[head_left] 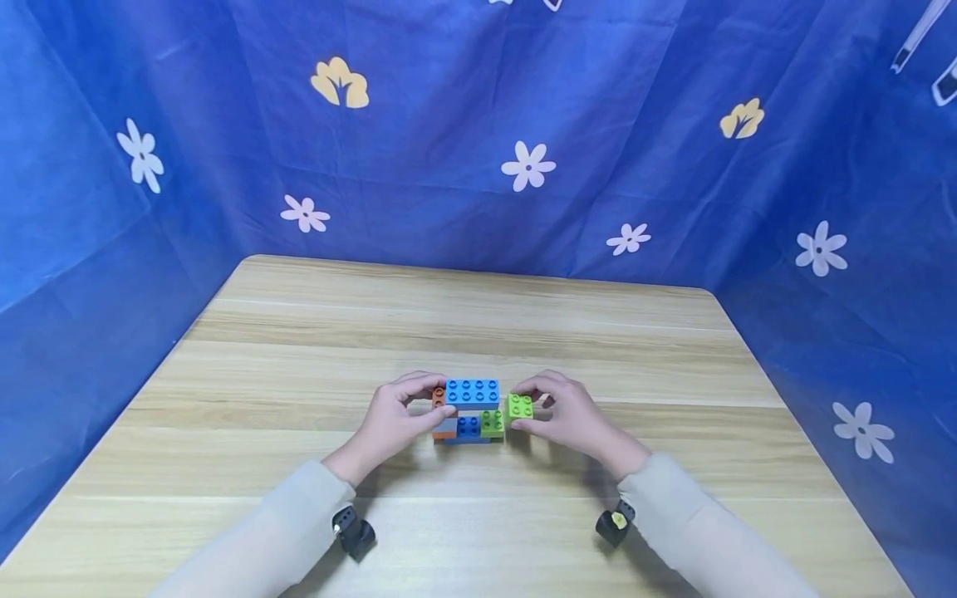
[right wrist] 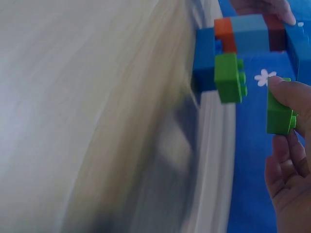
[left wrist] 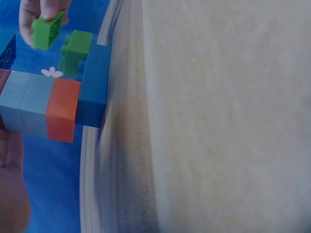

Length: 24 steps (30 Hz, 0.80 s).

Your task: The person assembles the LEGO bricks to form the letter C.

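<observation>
My left hand [head_left: 396, 419] grips the upper left side of a toy-brick structure, its thumb in front and fingers behind. The structure has a long blue base brick [left wrist: 95, 87]. At its left end rises a column: an orange brick [left wrist: 63, 109], grey-blue bricks [left wrist: 29, 102] and a brownish-orange brick [head_left: 439, 399]. From the column's top a long blue brick [head_left: 473, 394] juts rightward over a gap. A green brick [right wrist: 227, 77] sits on the base's right end. My right hand [head_left: 568, 418] pinches a separate light green brick [right wrist: 278, 114] between thumb and fingers, just right of the structure.
The structure stands on a light wooden table [head_left: 478, 332]. A blue cloth [head_left: 449, 166] with flower patterns hangs behind the table and along both sides. Each wrist carries a small black camera [head_left: 353, 531] on a strap.
</observation>
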{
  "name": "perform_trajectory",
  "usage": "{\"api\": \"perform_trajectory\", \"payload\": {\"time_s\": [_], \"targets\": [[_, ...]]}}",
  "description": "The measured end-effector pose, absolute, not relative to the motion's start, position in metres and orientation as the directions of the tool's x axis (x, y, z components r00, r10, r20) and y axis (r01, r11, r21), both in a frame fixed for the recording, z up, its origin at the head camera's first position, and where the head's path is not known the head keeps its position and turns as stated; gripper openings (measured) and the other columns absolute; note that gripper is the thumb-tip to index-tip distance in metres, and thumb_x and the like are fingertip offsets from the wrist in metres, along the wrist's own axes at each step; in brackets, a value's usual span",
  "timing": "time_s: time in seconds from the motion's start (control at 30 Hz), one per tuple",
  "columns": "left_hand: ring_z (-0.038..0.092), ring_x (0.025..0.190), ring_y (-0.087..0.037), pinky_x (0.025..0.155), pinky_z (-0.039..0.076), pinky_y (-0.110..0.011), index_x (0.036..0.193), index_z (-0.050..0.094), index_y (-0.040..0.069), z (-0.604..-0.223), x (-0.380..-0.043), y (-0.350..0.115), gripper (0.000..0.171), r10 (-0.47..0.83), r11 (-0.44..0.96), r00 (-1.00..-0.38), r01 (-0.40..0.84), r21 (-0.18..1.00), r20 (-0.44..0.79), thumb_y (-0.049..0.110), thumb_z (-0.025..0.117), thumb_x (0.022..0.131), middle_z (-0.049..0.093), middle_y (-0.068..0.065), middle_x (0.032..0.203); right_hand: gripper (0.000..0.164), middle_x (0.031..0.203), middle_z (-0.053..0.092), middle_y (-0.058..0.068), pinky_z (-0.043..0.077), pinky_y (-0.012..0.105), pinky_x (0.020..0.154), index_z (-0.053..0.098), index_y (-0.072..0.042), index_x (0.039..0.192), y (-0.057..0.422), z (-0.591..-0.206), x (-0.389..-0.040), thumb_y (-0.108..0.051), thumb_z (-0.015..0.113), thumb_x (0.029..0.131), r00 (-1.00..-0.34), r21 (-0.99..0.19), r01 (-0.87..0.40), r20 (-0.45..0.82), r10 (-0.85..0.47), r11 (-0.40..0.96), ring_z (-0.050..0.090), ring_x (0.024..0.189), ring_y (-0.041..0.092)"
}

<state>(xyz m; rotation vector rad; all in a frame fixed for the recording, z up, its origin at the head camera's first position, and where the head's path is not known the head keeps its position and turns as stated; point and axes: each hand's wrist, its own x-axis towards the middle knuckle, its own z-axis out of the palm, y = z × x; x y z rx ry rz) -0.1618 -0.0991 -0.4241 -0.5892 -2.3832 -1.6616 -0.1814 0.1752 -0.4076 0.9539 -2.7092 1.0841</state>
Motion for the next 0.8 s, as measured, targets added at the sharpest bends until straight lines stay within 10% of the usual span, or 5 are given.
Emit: {"api": "perform_trajectory", "payload": {"time_s": [0.8], "targets": [[0.061,0.094,-0.021,0.084,0.051,-0.038,0.108,0.066,0.001,-0.411,-0.162,-0.098,0.035,0.292,0.322,-0.88,0.459,0.828,0.374,0.006,0.076,0.075,0.064,-0.008,0.105,0.044,0.099,0.064,-0.002,0.053,0.025,0.072,0.066,-0.01,0.103,0.152,-0.392,-0.183,-0.028,0.083,0.067,-0.808,-0.618,-0.554,0.238,-0.538,0.558,0.059,0.087,0.012]]}}
